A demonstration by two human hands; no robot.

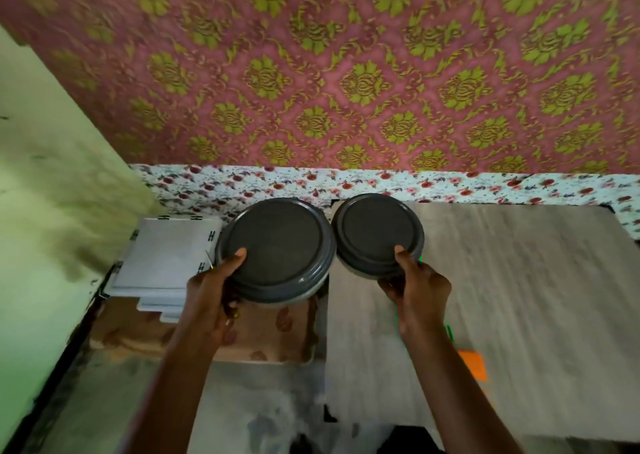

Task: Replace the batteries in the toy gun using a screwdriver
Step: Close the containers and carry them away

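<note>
**A:** How far along are you? From what shows, nothing of the battery job has begun. You've no screwdriver in hand, no batteries out, and no toy gun I can name for certain.

**B:** Then where is the gun?

**A:** I can't tell. Your best hint is the green sliver (449, 332) and orange patch (472, 367) peeking from behind your right forearm, toward the near right part of the table (519, 280). That may be the toy, but it's blurred and mostly hidden.

**B:** What's around you, biggest first?

**A:** The patterned wall (346, 72) fills the top; under it a flowered cloth (242, 183) runs along the table's far edge. A grey wood-grain board covers the table's right part. At the far left corner lies a stack of pale flat panels (162, 256). Then the two dark round lidded containers: the larger container (277, 249) left of the board's edge, the smaller container (377, 232) on the board's far left corner, their rims nearly touching.

**B:** And your hands?

**A:** Your left hand (211, 287) is closed on the near rim of the larger container, thumb on the lid, fingers underneath. Your right hand (415, 284) grips the smaller container likewise. A thin yellow thing (209, 258) shows by your left thumb; too small to name.

**B:** What stands in the way?

**A:** Both containers, I'd judge: they occupy your hands. Set them aside, and you'll still need to find the tool and batteries.
</note>
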